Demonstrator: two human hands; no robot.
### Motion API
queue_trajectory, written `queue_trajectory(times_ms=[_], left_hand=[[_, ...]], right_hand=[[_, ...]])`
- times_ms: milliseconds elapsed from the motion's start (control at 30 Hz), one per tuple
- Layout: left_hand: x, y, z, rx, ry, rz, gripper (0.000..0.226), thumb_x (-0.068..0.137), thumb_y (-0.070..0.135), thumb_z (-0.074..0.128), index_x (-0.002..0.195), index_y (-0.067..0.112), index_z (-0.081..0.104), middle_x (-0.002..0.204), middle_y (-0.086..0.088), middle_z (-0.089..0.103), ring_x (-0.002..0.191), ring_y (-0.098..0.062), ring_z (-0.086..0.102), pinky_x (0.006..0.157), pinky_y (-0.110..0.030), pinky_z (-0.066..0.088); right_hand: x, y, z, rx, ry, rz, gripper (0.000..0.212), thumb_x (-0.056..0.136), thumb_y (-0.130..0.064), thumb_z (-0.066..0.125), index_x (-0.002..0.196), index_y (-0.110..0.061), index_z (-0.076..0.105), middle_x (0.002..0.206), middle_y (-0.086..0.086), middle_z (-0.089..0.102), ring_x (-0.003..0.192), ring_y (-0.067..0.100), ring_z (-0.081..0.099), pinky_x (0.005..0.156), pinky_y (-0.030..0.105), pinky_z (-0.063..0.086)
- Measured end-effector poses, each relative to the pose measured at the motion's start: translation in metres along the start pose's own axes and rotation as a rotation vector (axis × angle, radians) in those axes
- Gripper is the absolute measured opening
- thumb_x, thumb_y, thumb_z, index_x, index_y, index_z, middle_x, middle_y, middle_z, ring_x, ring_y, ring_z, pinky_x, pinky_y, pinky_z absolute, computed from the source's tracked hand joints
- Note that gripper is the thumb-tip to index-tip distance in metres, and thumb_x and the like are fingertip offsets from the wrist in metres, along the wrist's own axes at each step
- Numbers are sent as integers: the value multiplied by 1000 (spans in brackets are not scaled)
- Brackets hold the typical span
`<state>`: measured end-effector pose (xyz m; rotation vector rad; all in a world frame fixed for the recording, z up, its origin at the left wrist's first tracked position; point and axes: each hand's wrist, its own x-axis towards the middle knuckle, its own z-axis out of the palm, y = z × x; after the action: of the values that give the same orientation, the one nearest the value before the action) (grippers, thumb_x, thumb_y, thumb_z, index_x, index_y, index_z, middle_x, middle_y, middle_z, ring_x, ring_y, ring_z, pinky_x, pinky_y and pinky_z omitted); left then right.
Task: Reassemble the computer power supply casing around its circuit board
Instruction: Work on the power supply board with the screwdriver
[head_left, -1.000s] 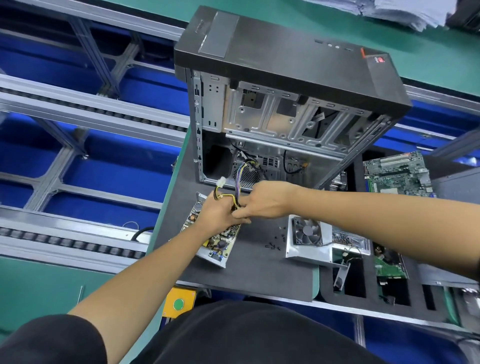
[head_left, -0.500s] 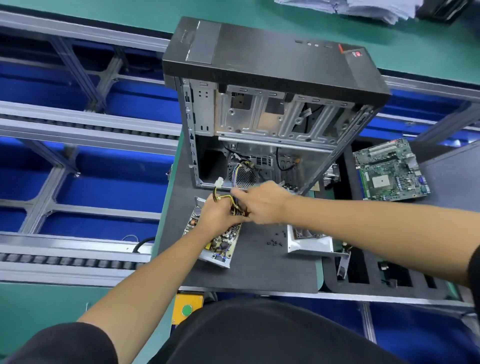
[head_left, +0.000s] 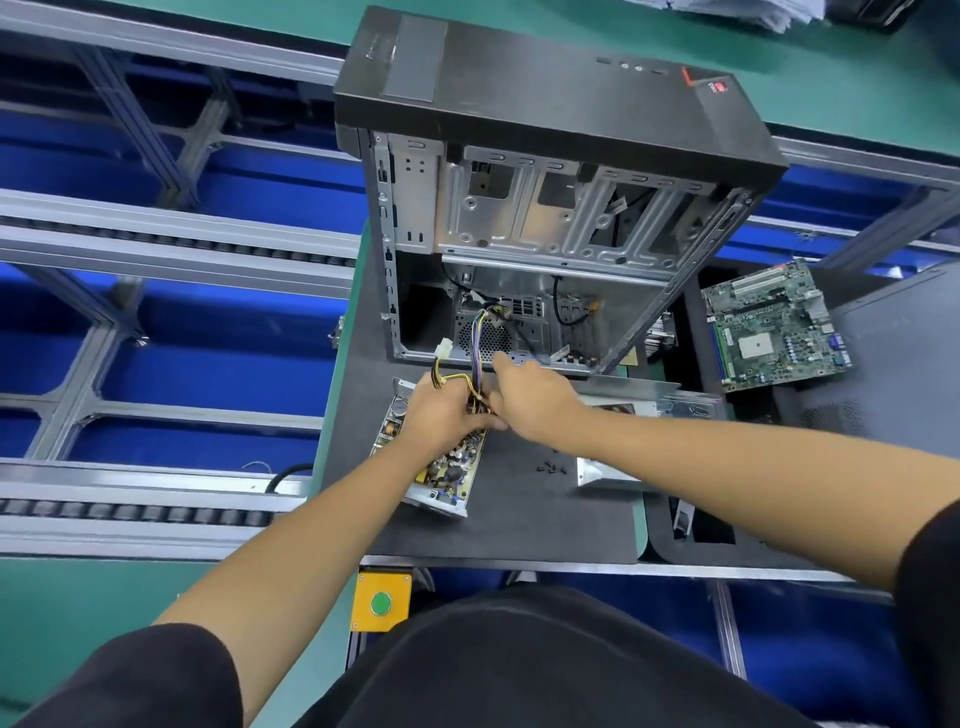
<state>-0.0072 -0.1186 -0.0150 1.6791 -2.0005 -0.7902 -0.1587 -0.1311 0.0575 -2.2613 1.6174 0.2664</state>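
Power supply circuit board (head_left: 447, 467), green and bare in its open silver metal tray, lies on the grey mat before me. My left hand (head_left: 447, 415) and right hand (head_left: 530, 400) both grasp its coloured wire bundle (head_left: 475, 358). The silver casing cover (head_left: 608, 473) sits just beside; closing and screws (head_left: 551, 468) remain.

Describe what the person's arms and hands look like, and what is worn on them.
Both arms are bare from the upper arm down. Each ends in a short black sleeve, the left sleeve at the lower left and the right sleeve at the right edge. The left hand and right hand wear no gloves. No watch, ring or wrist strap shows.
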Motion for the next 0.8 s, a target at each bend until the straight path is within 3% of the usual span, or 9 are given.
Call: queue_trajectory(times_ms=[100, 200, 267, 367, 467, 567, 633, 700, 800], left_hand=[[-2, 1, 0, 19, 57, 59, 68, 56, 49, 94, 59, 41, 26, 42, 22, 25, 45, 8, 30, 52, -13, 16], [2, -3, -1, 50, -42, 10, 56, 64, 56, 88, 62, 34, 37, 53, 24, 36, 61, -12, 46, 55, -17, 20], [5, -4, -4, 65, -143, 26, 48, 64, 68, 82, 81, 30, 58, 64, 28, 47, 79, -8, 52, 65, -22, 28], [9, -11, -8, 79, -284, 47, 52, 66, 66, 84, 96, 32, 56, 81, 25, 57, 99, -13, 56, 75, -20, 32], [15, -18, -13, 105, -413, 13, 67, 71, 54, 86, 120, 22, 54, 118, -1, 65, 118, -25, 52, 88, -27, 37], [19, -22, -14, 73, -452, 35, 48, 78, 43, 85, 112, 31, 54, 123, -2, 65, 115, -22, 51, 91, -29, 38], [20, -23, -14, 88, -477, 82, 43, 82, 45, 81, 114, 41, 51, 128, 5, 63, 119, -18, 48, 101, -32, 36], [16, -25, -15, 156, -492, 107, 59, 83, 52, 76, 133, 34, 50, 132, 6, 60, 130, -21, 45, 113, -34, 26], [3, -30, -22, 276, -403, 129, 76, 83, 66, 68, 140, 22, 43, 116, -1, 58, 132, -31, 38, 119, -42, 14]], right_hand=[[1, -1, -5, 137, -56, 68, 25, 92, -33, 52, 97, -15, 34, 72, 1, 51, 69, 30, 57, 55, 36, 38], [0, 4, -21, -208, -105, -214, 43, 89, -53, 52, 103, -19, 29, 78, -1, 60, 57, 20, 49, 50, 31, 31], [-1, 12, -33, -476, -136, -455, 35, 94, -38, 50, 120, -20, 33, 106, 3, 61, 54, 21, 42, 48, 31, 32], [0, 20, -39, -650, -181, -675, 30, 100, -25, 47, 129, -22, 40, 126, 5, 51, 50, 22, 34, 49, 35, 33], [-3, 16, -30, -420, -143, -532, 24, 98, -23, 47, 121, -20, 47, 100, 5, 58, 62, 28, 48, 52, 35, 36], [-8, 16, -14, -90, -59, -198, 7, 94, -22, 47, 100, -22, 45, 66, 0, 48, 66, 32, 51, 53, 36, 37], [-11, 21, -8, 55, -37, -27, 6, 92, -21, 46, 92, -19, 40, 67, 1, 47, 69, 32, 52, 50, 34, 31], [-15, 29, -7, 115, -45, 54, 6, 91, -25, 46, 93, -20, 42, 74, 2, 55, 73, 31, 55, 52, 33, 30], [-24, 41, -7, 98, 2, 58, 8, 88, -32, 48, 92, -30, 41, 80, -4, 62, 73, 26, 56, 57, 33, 30]])
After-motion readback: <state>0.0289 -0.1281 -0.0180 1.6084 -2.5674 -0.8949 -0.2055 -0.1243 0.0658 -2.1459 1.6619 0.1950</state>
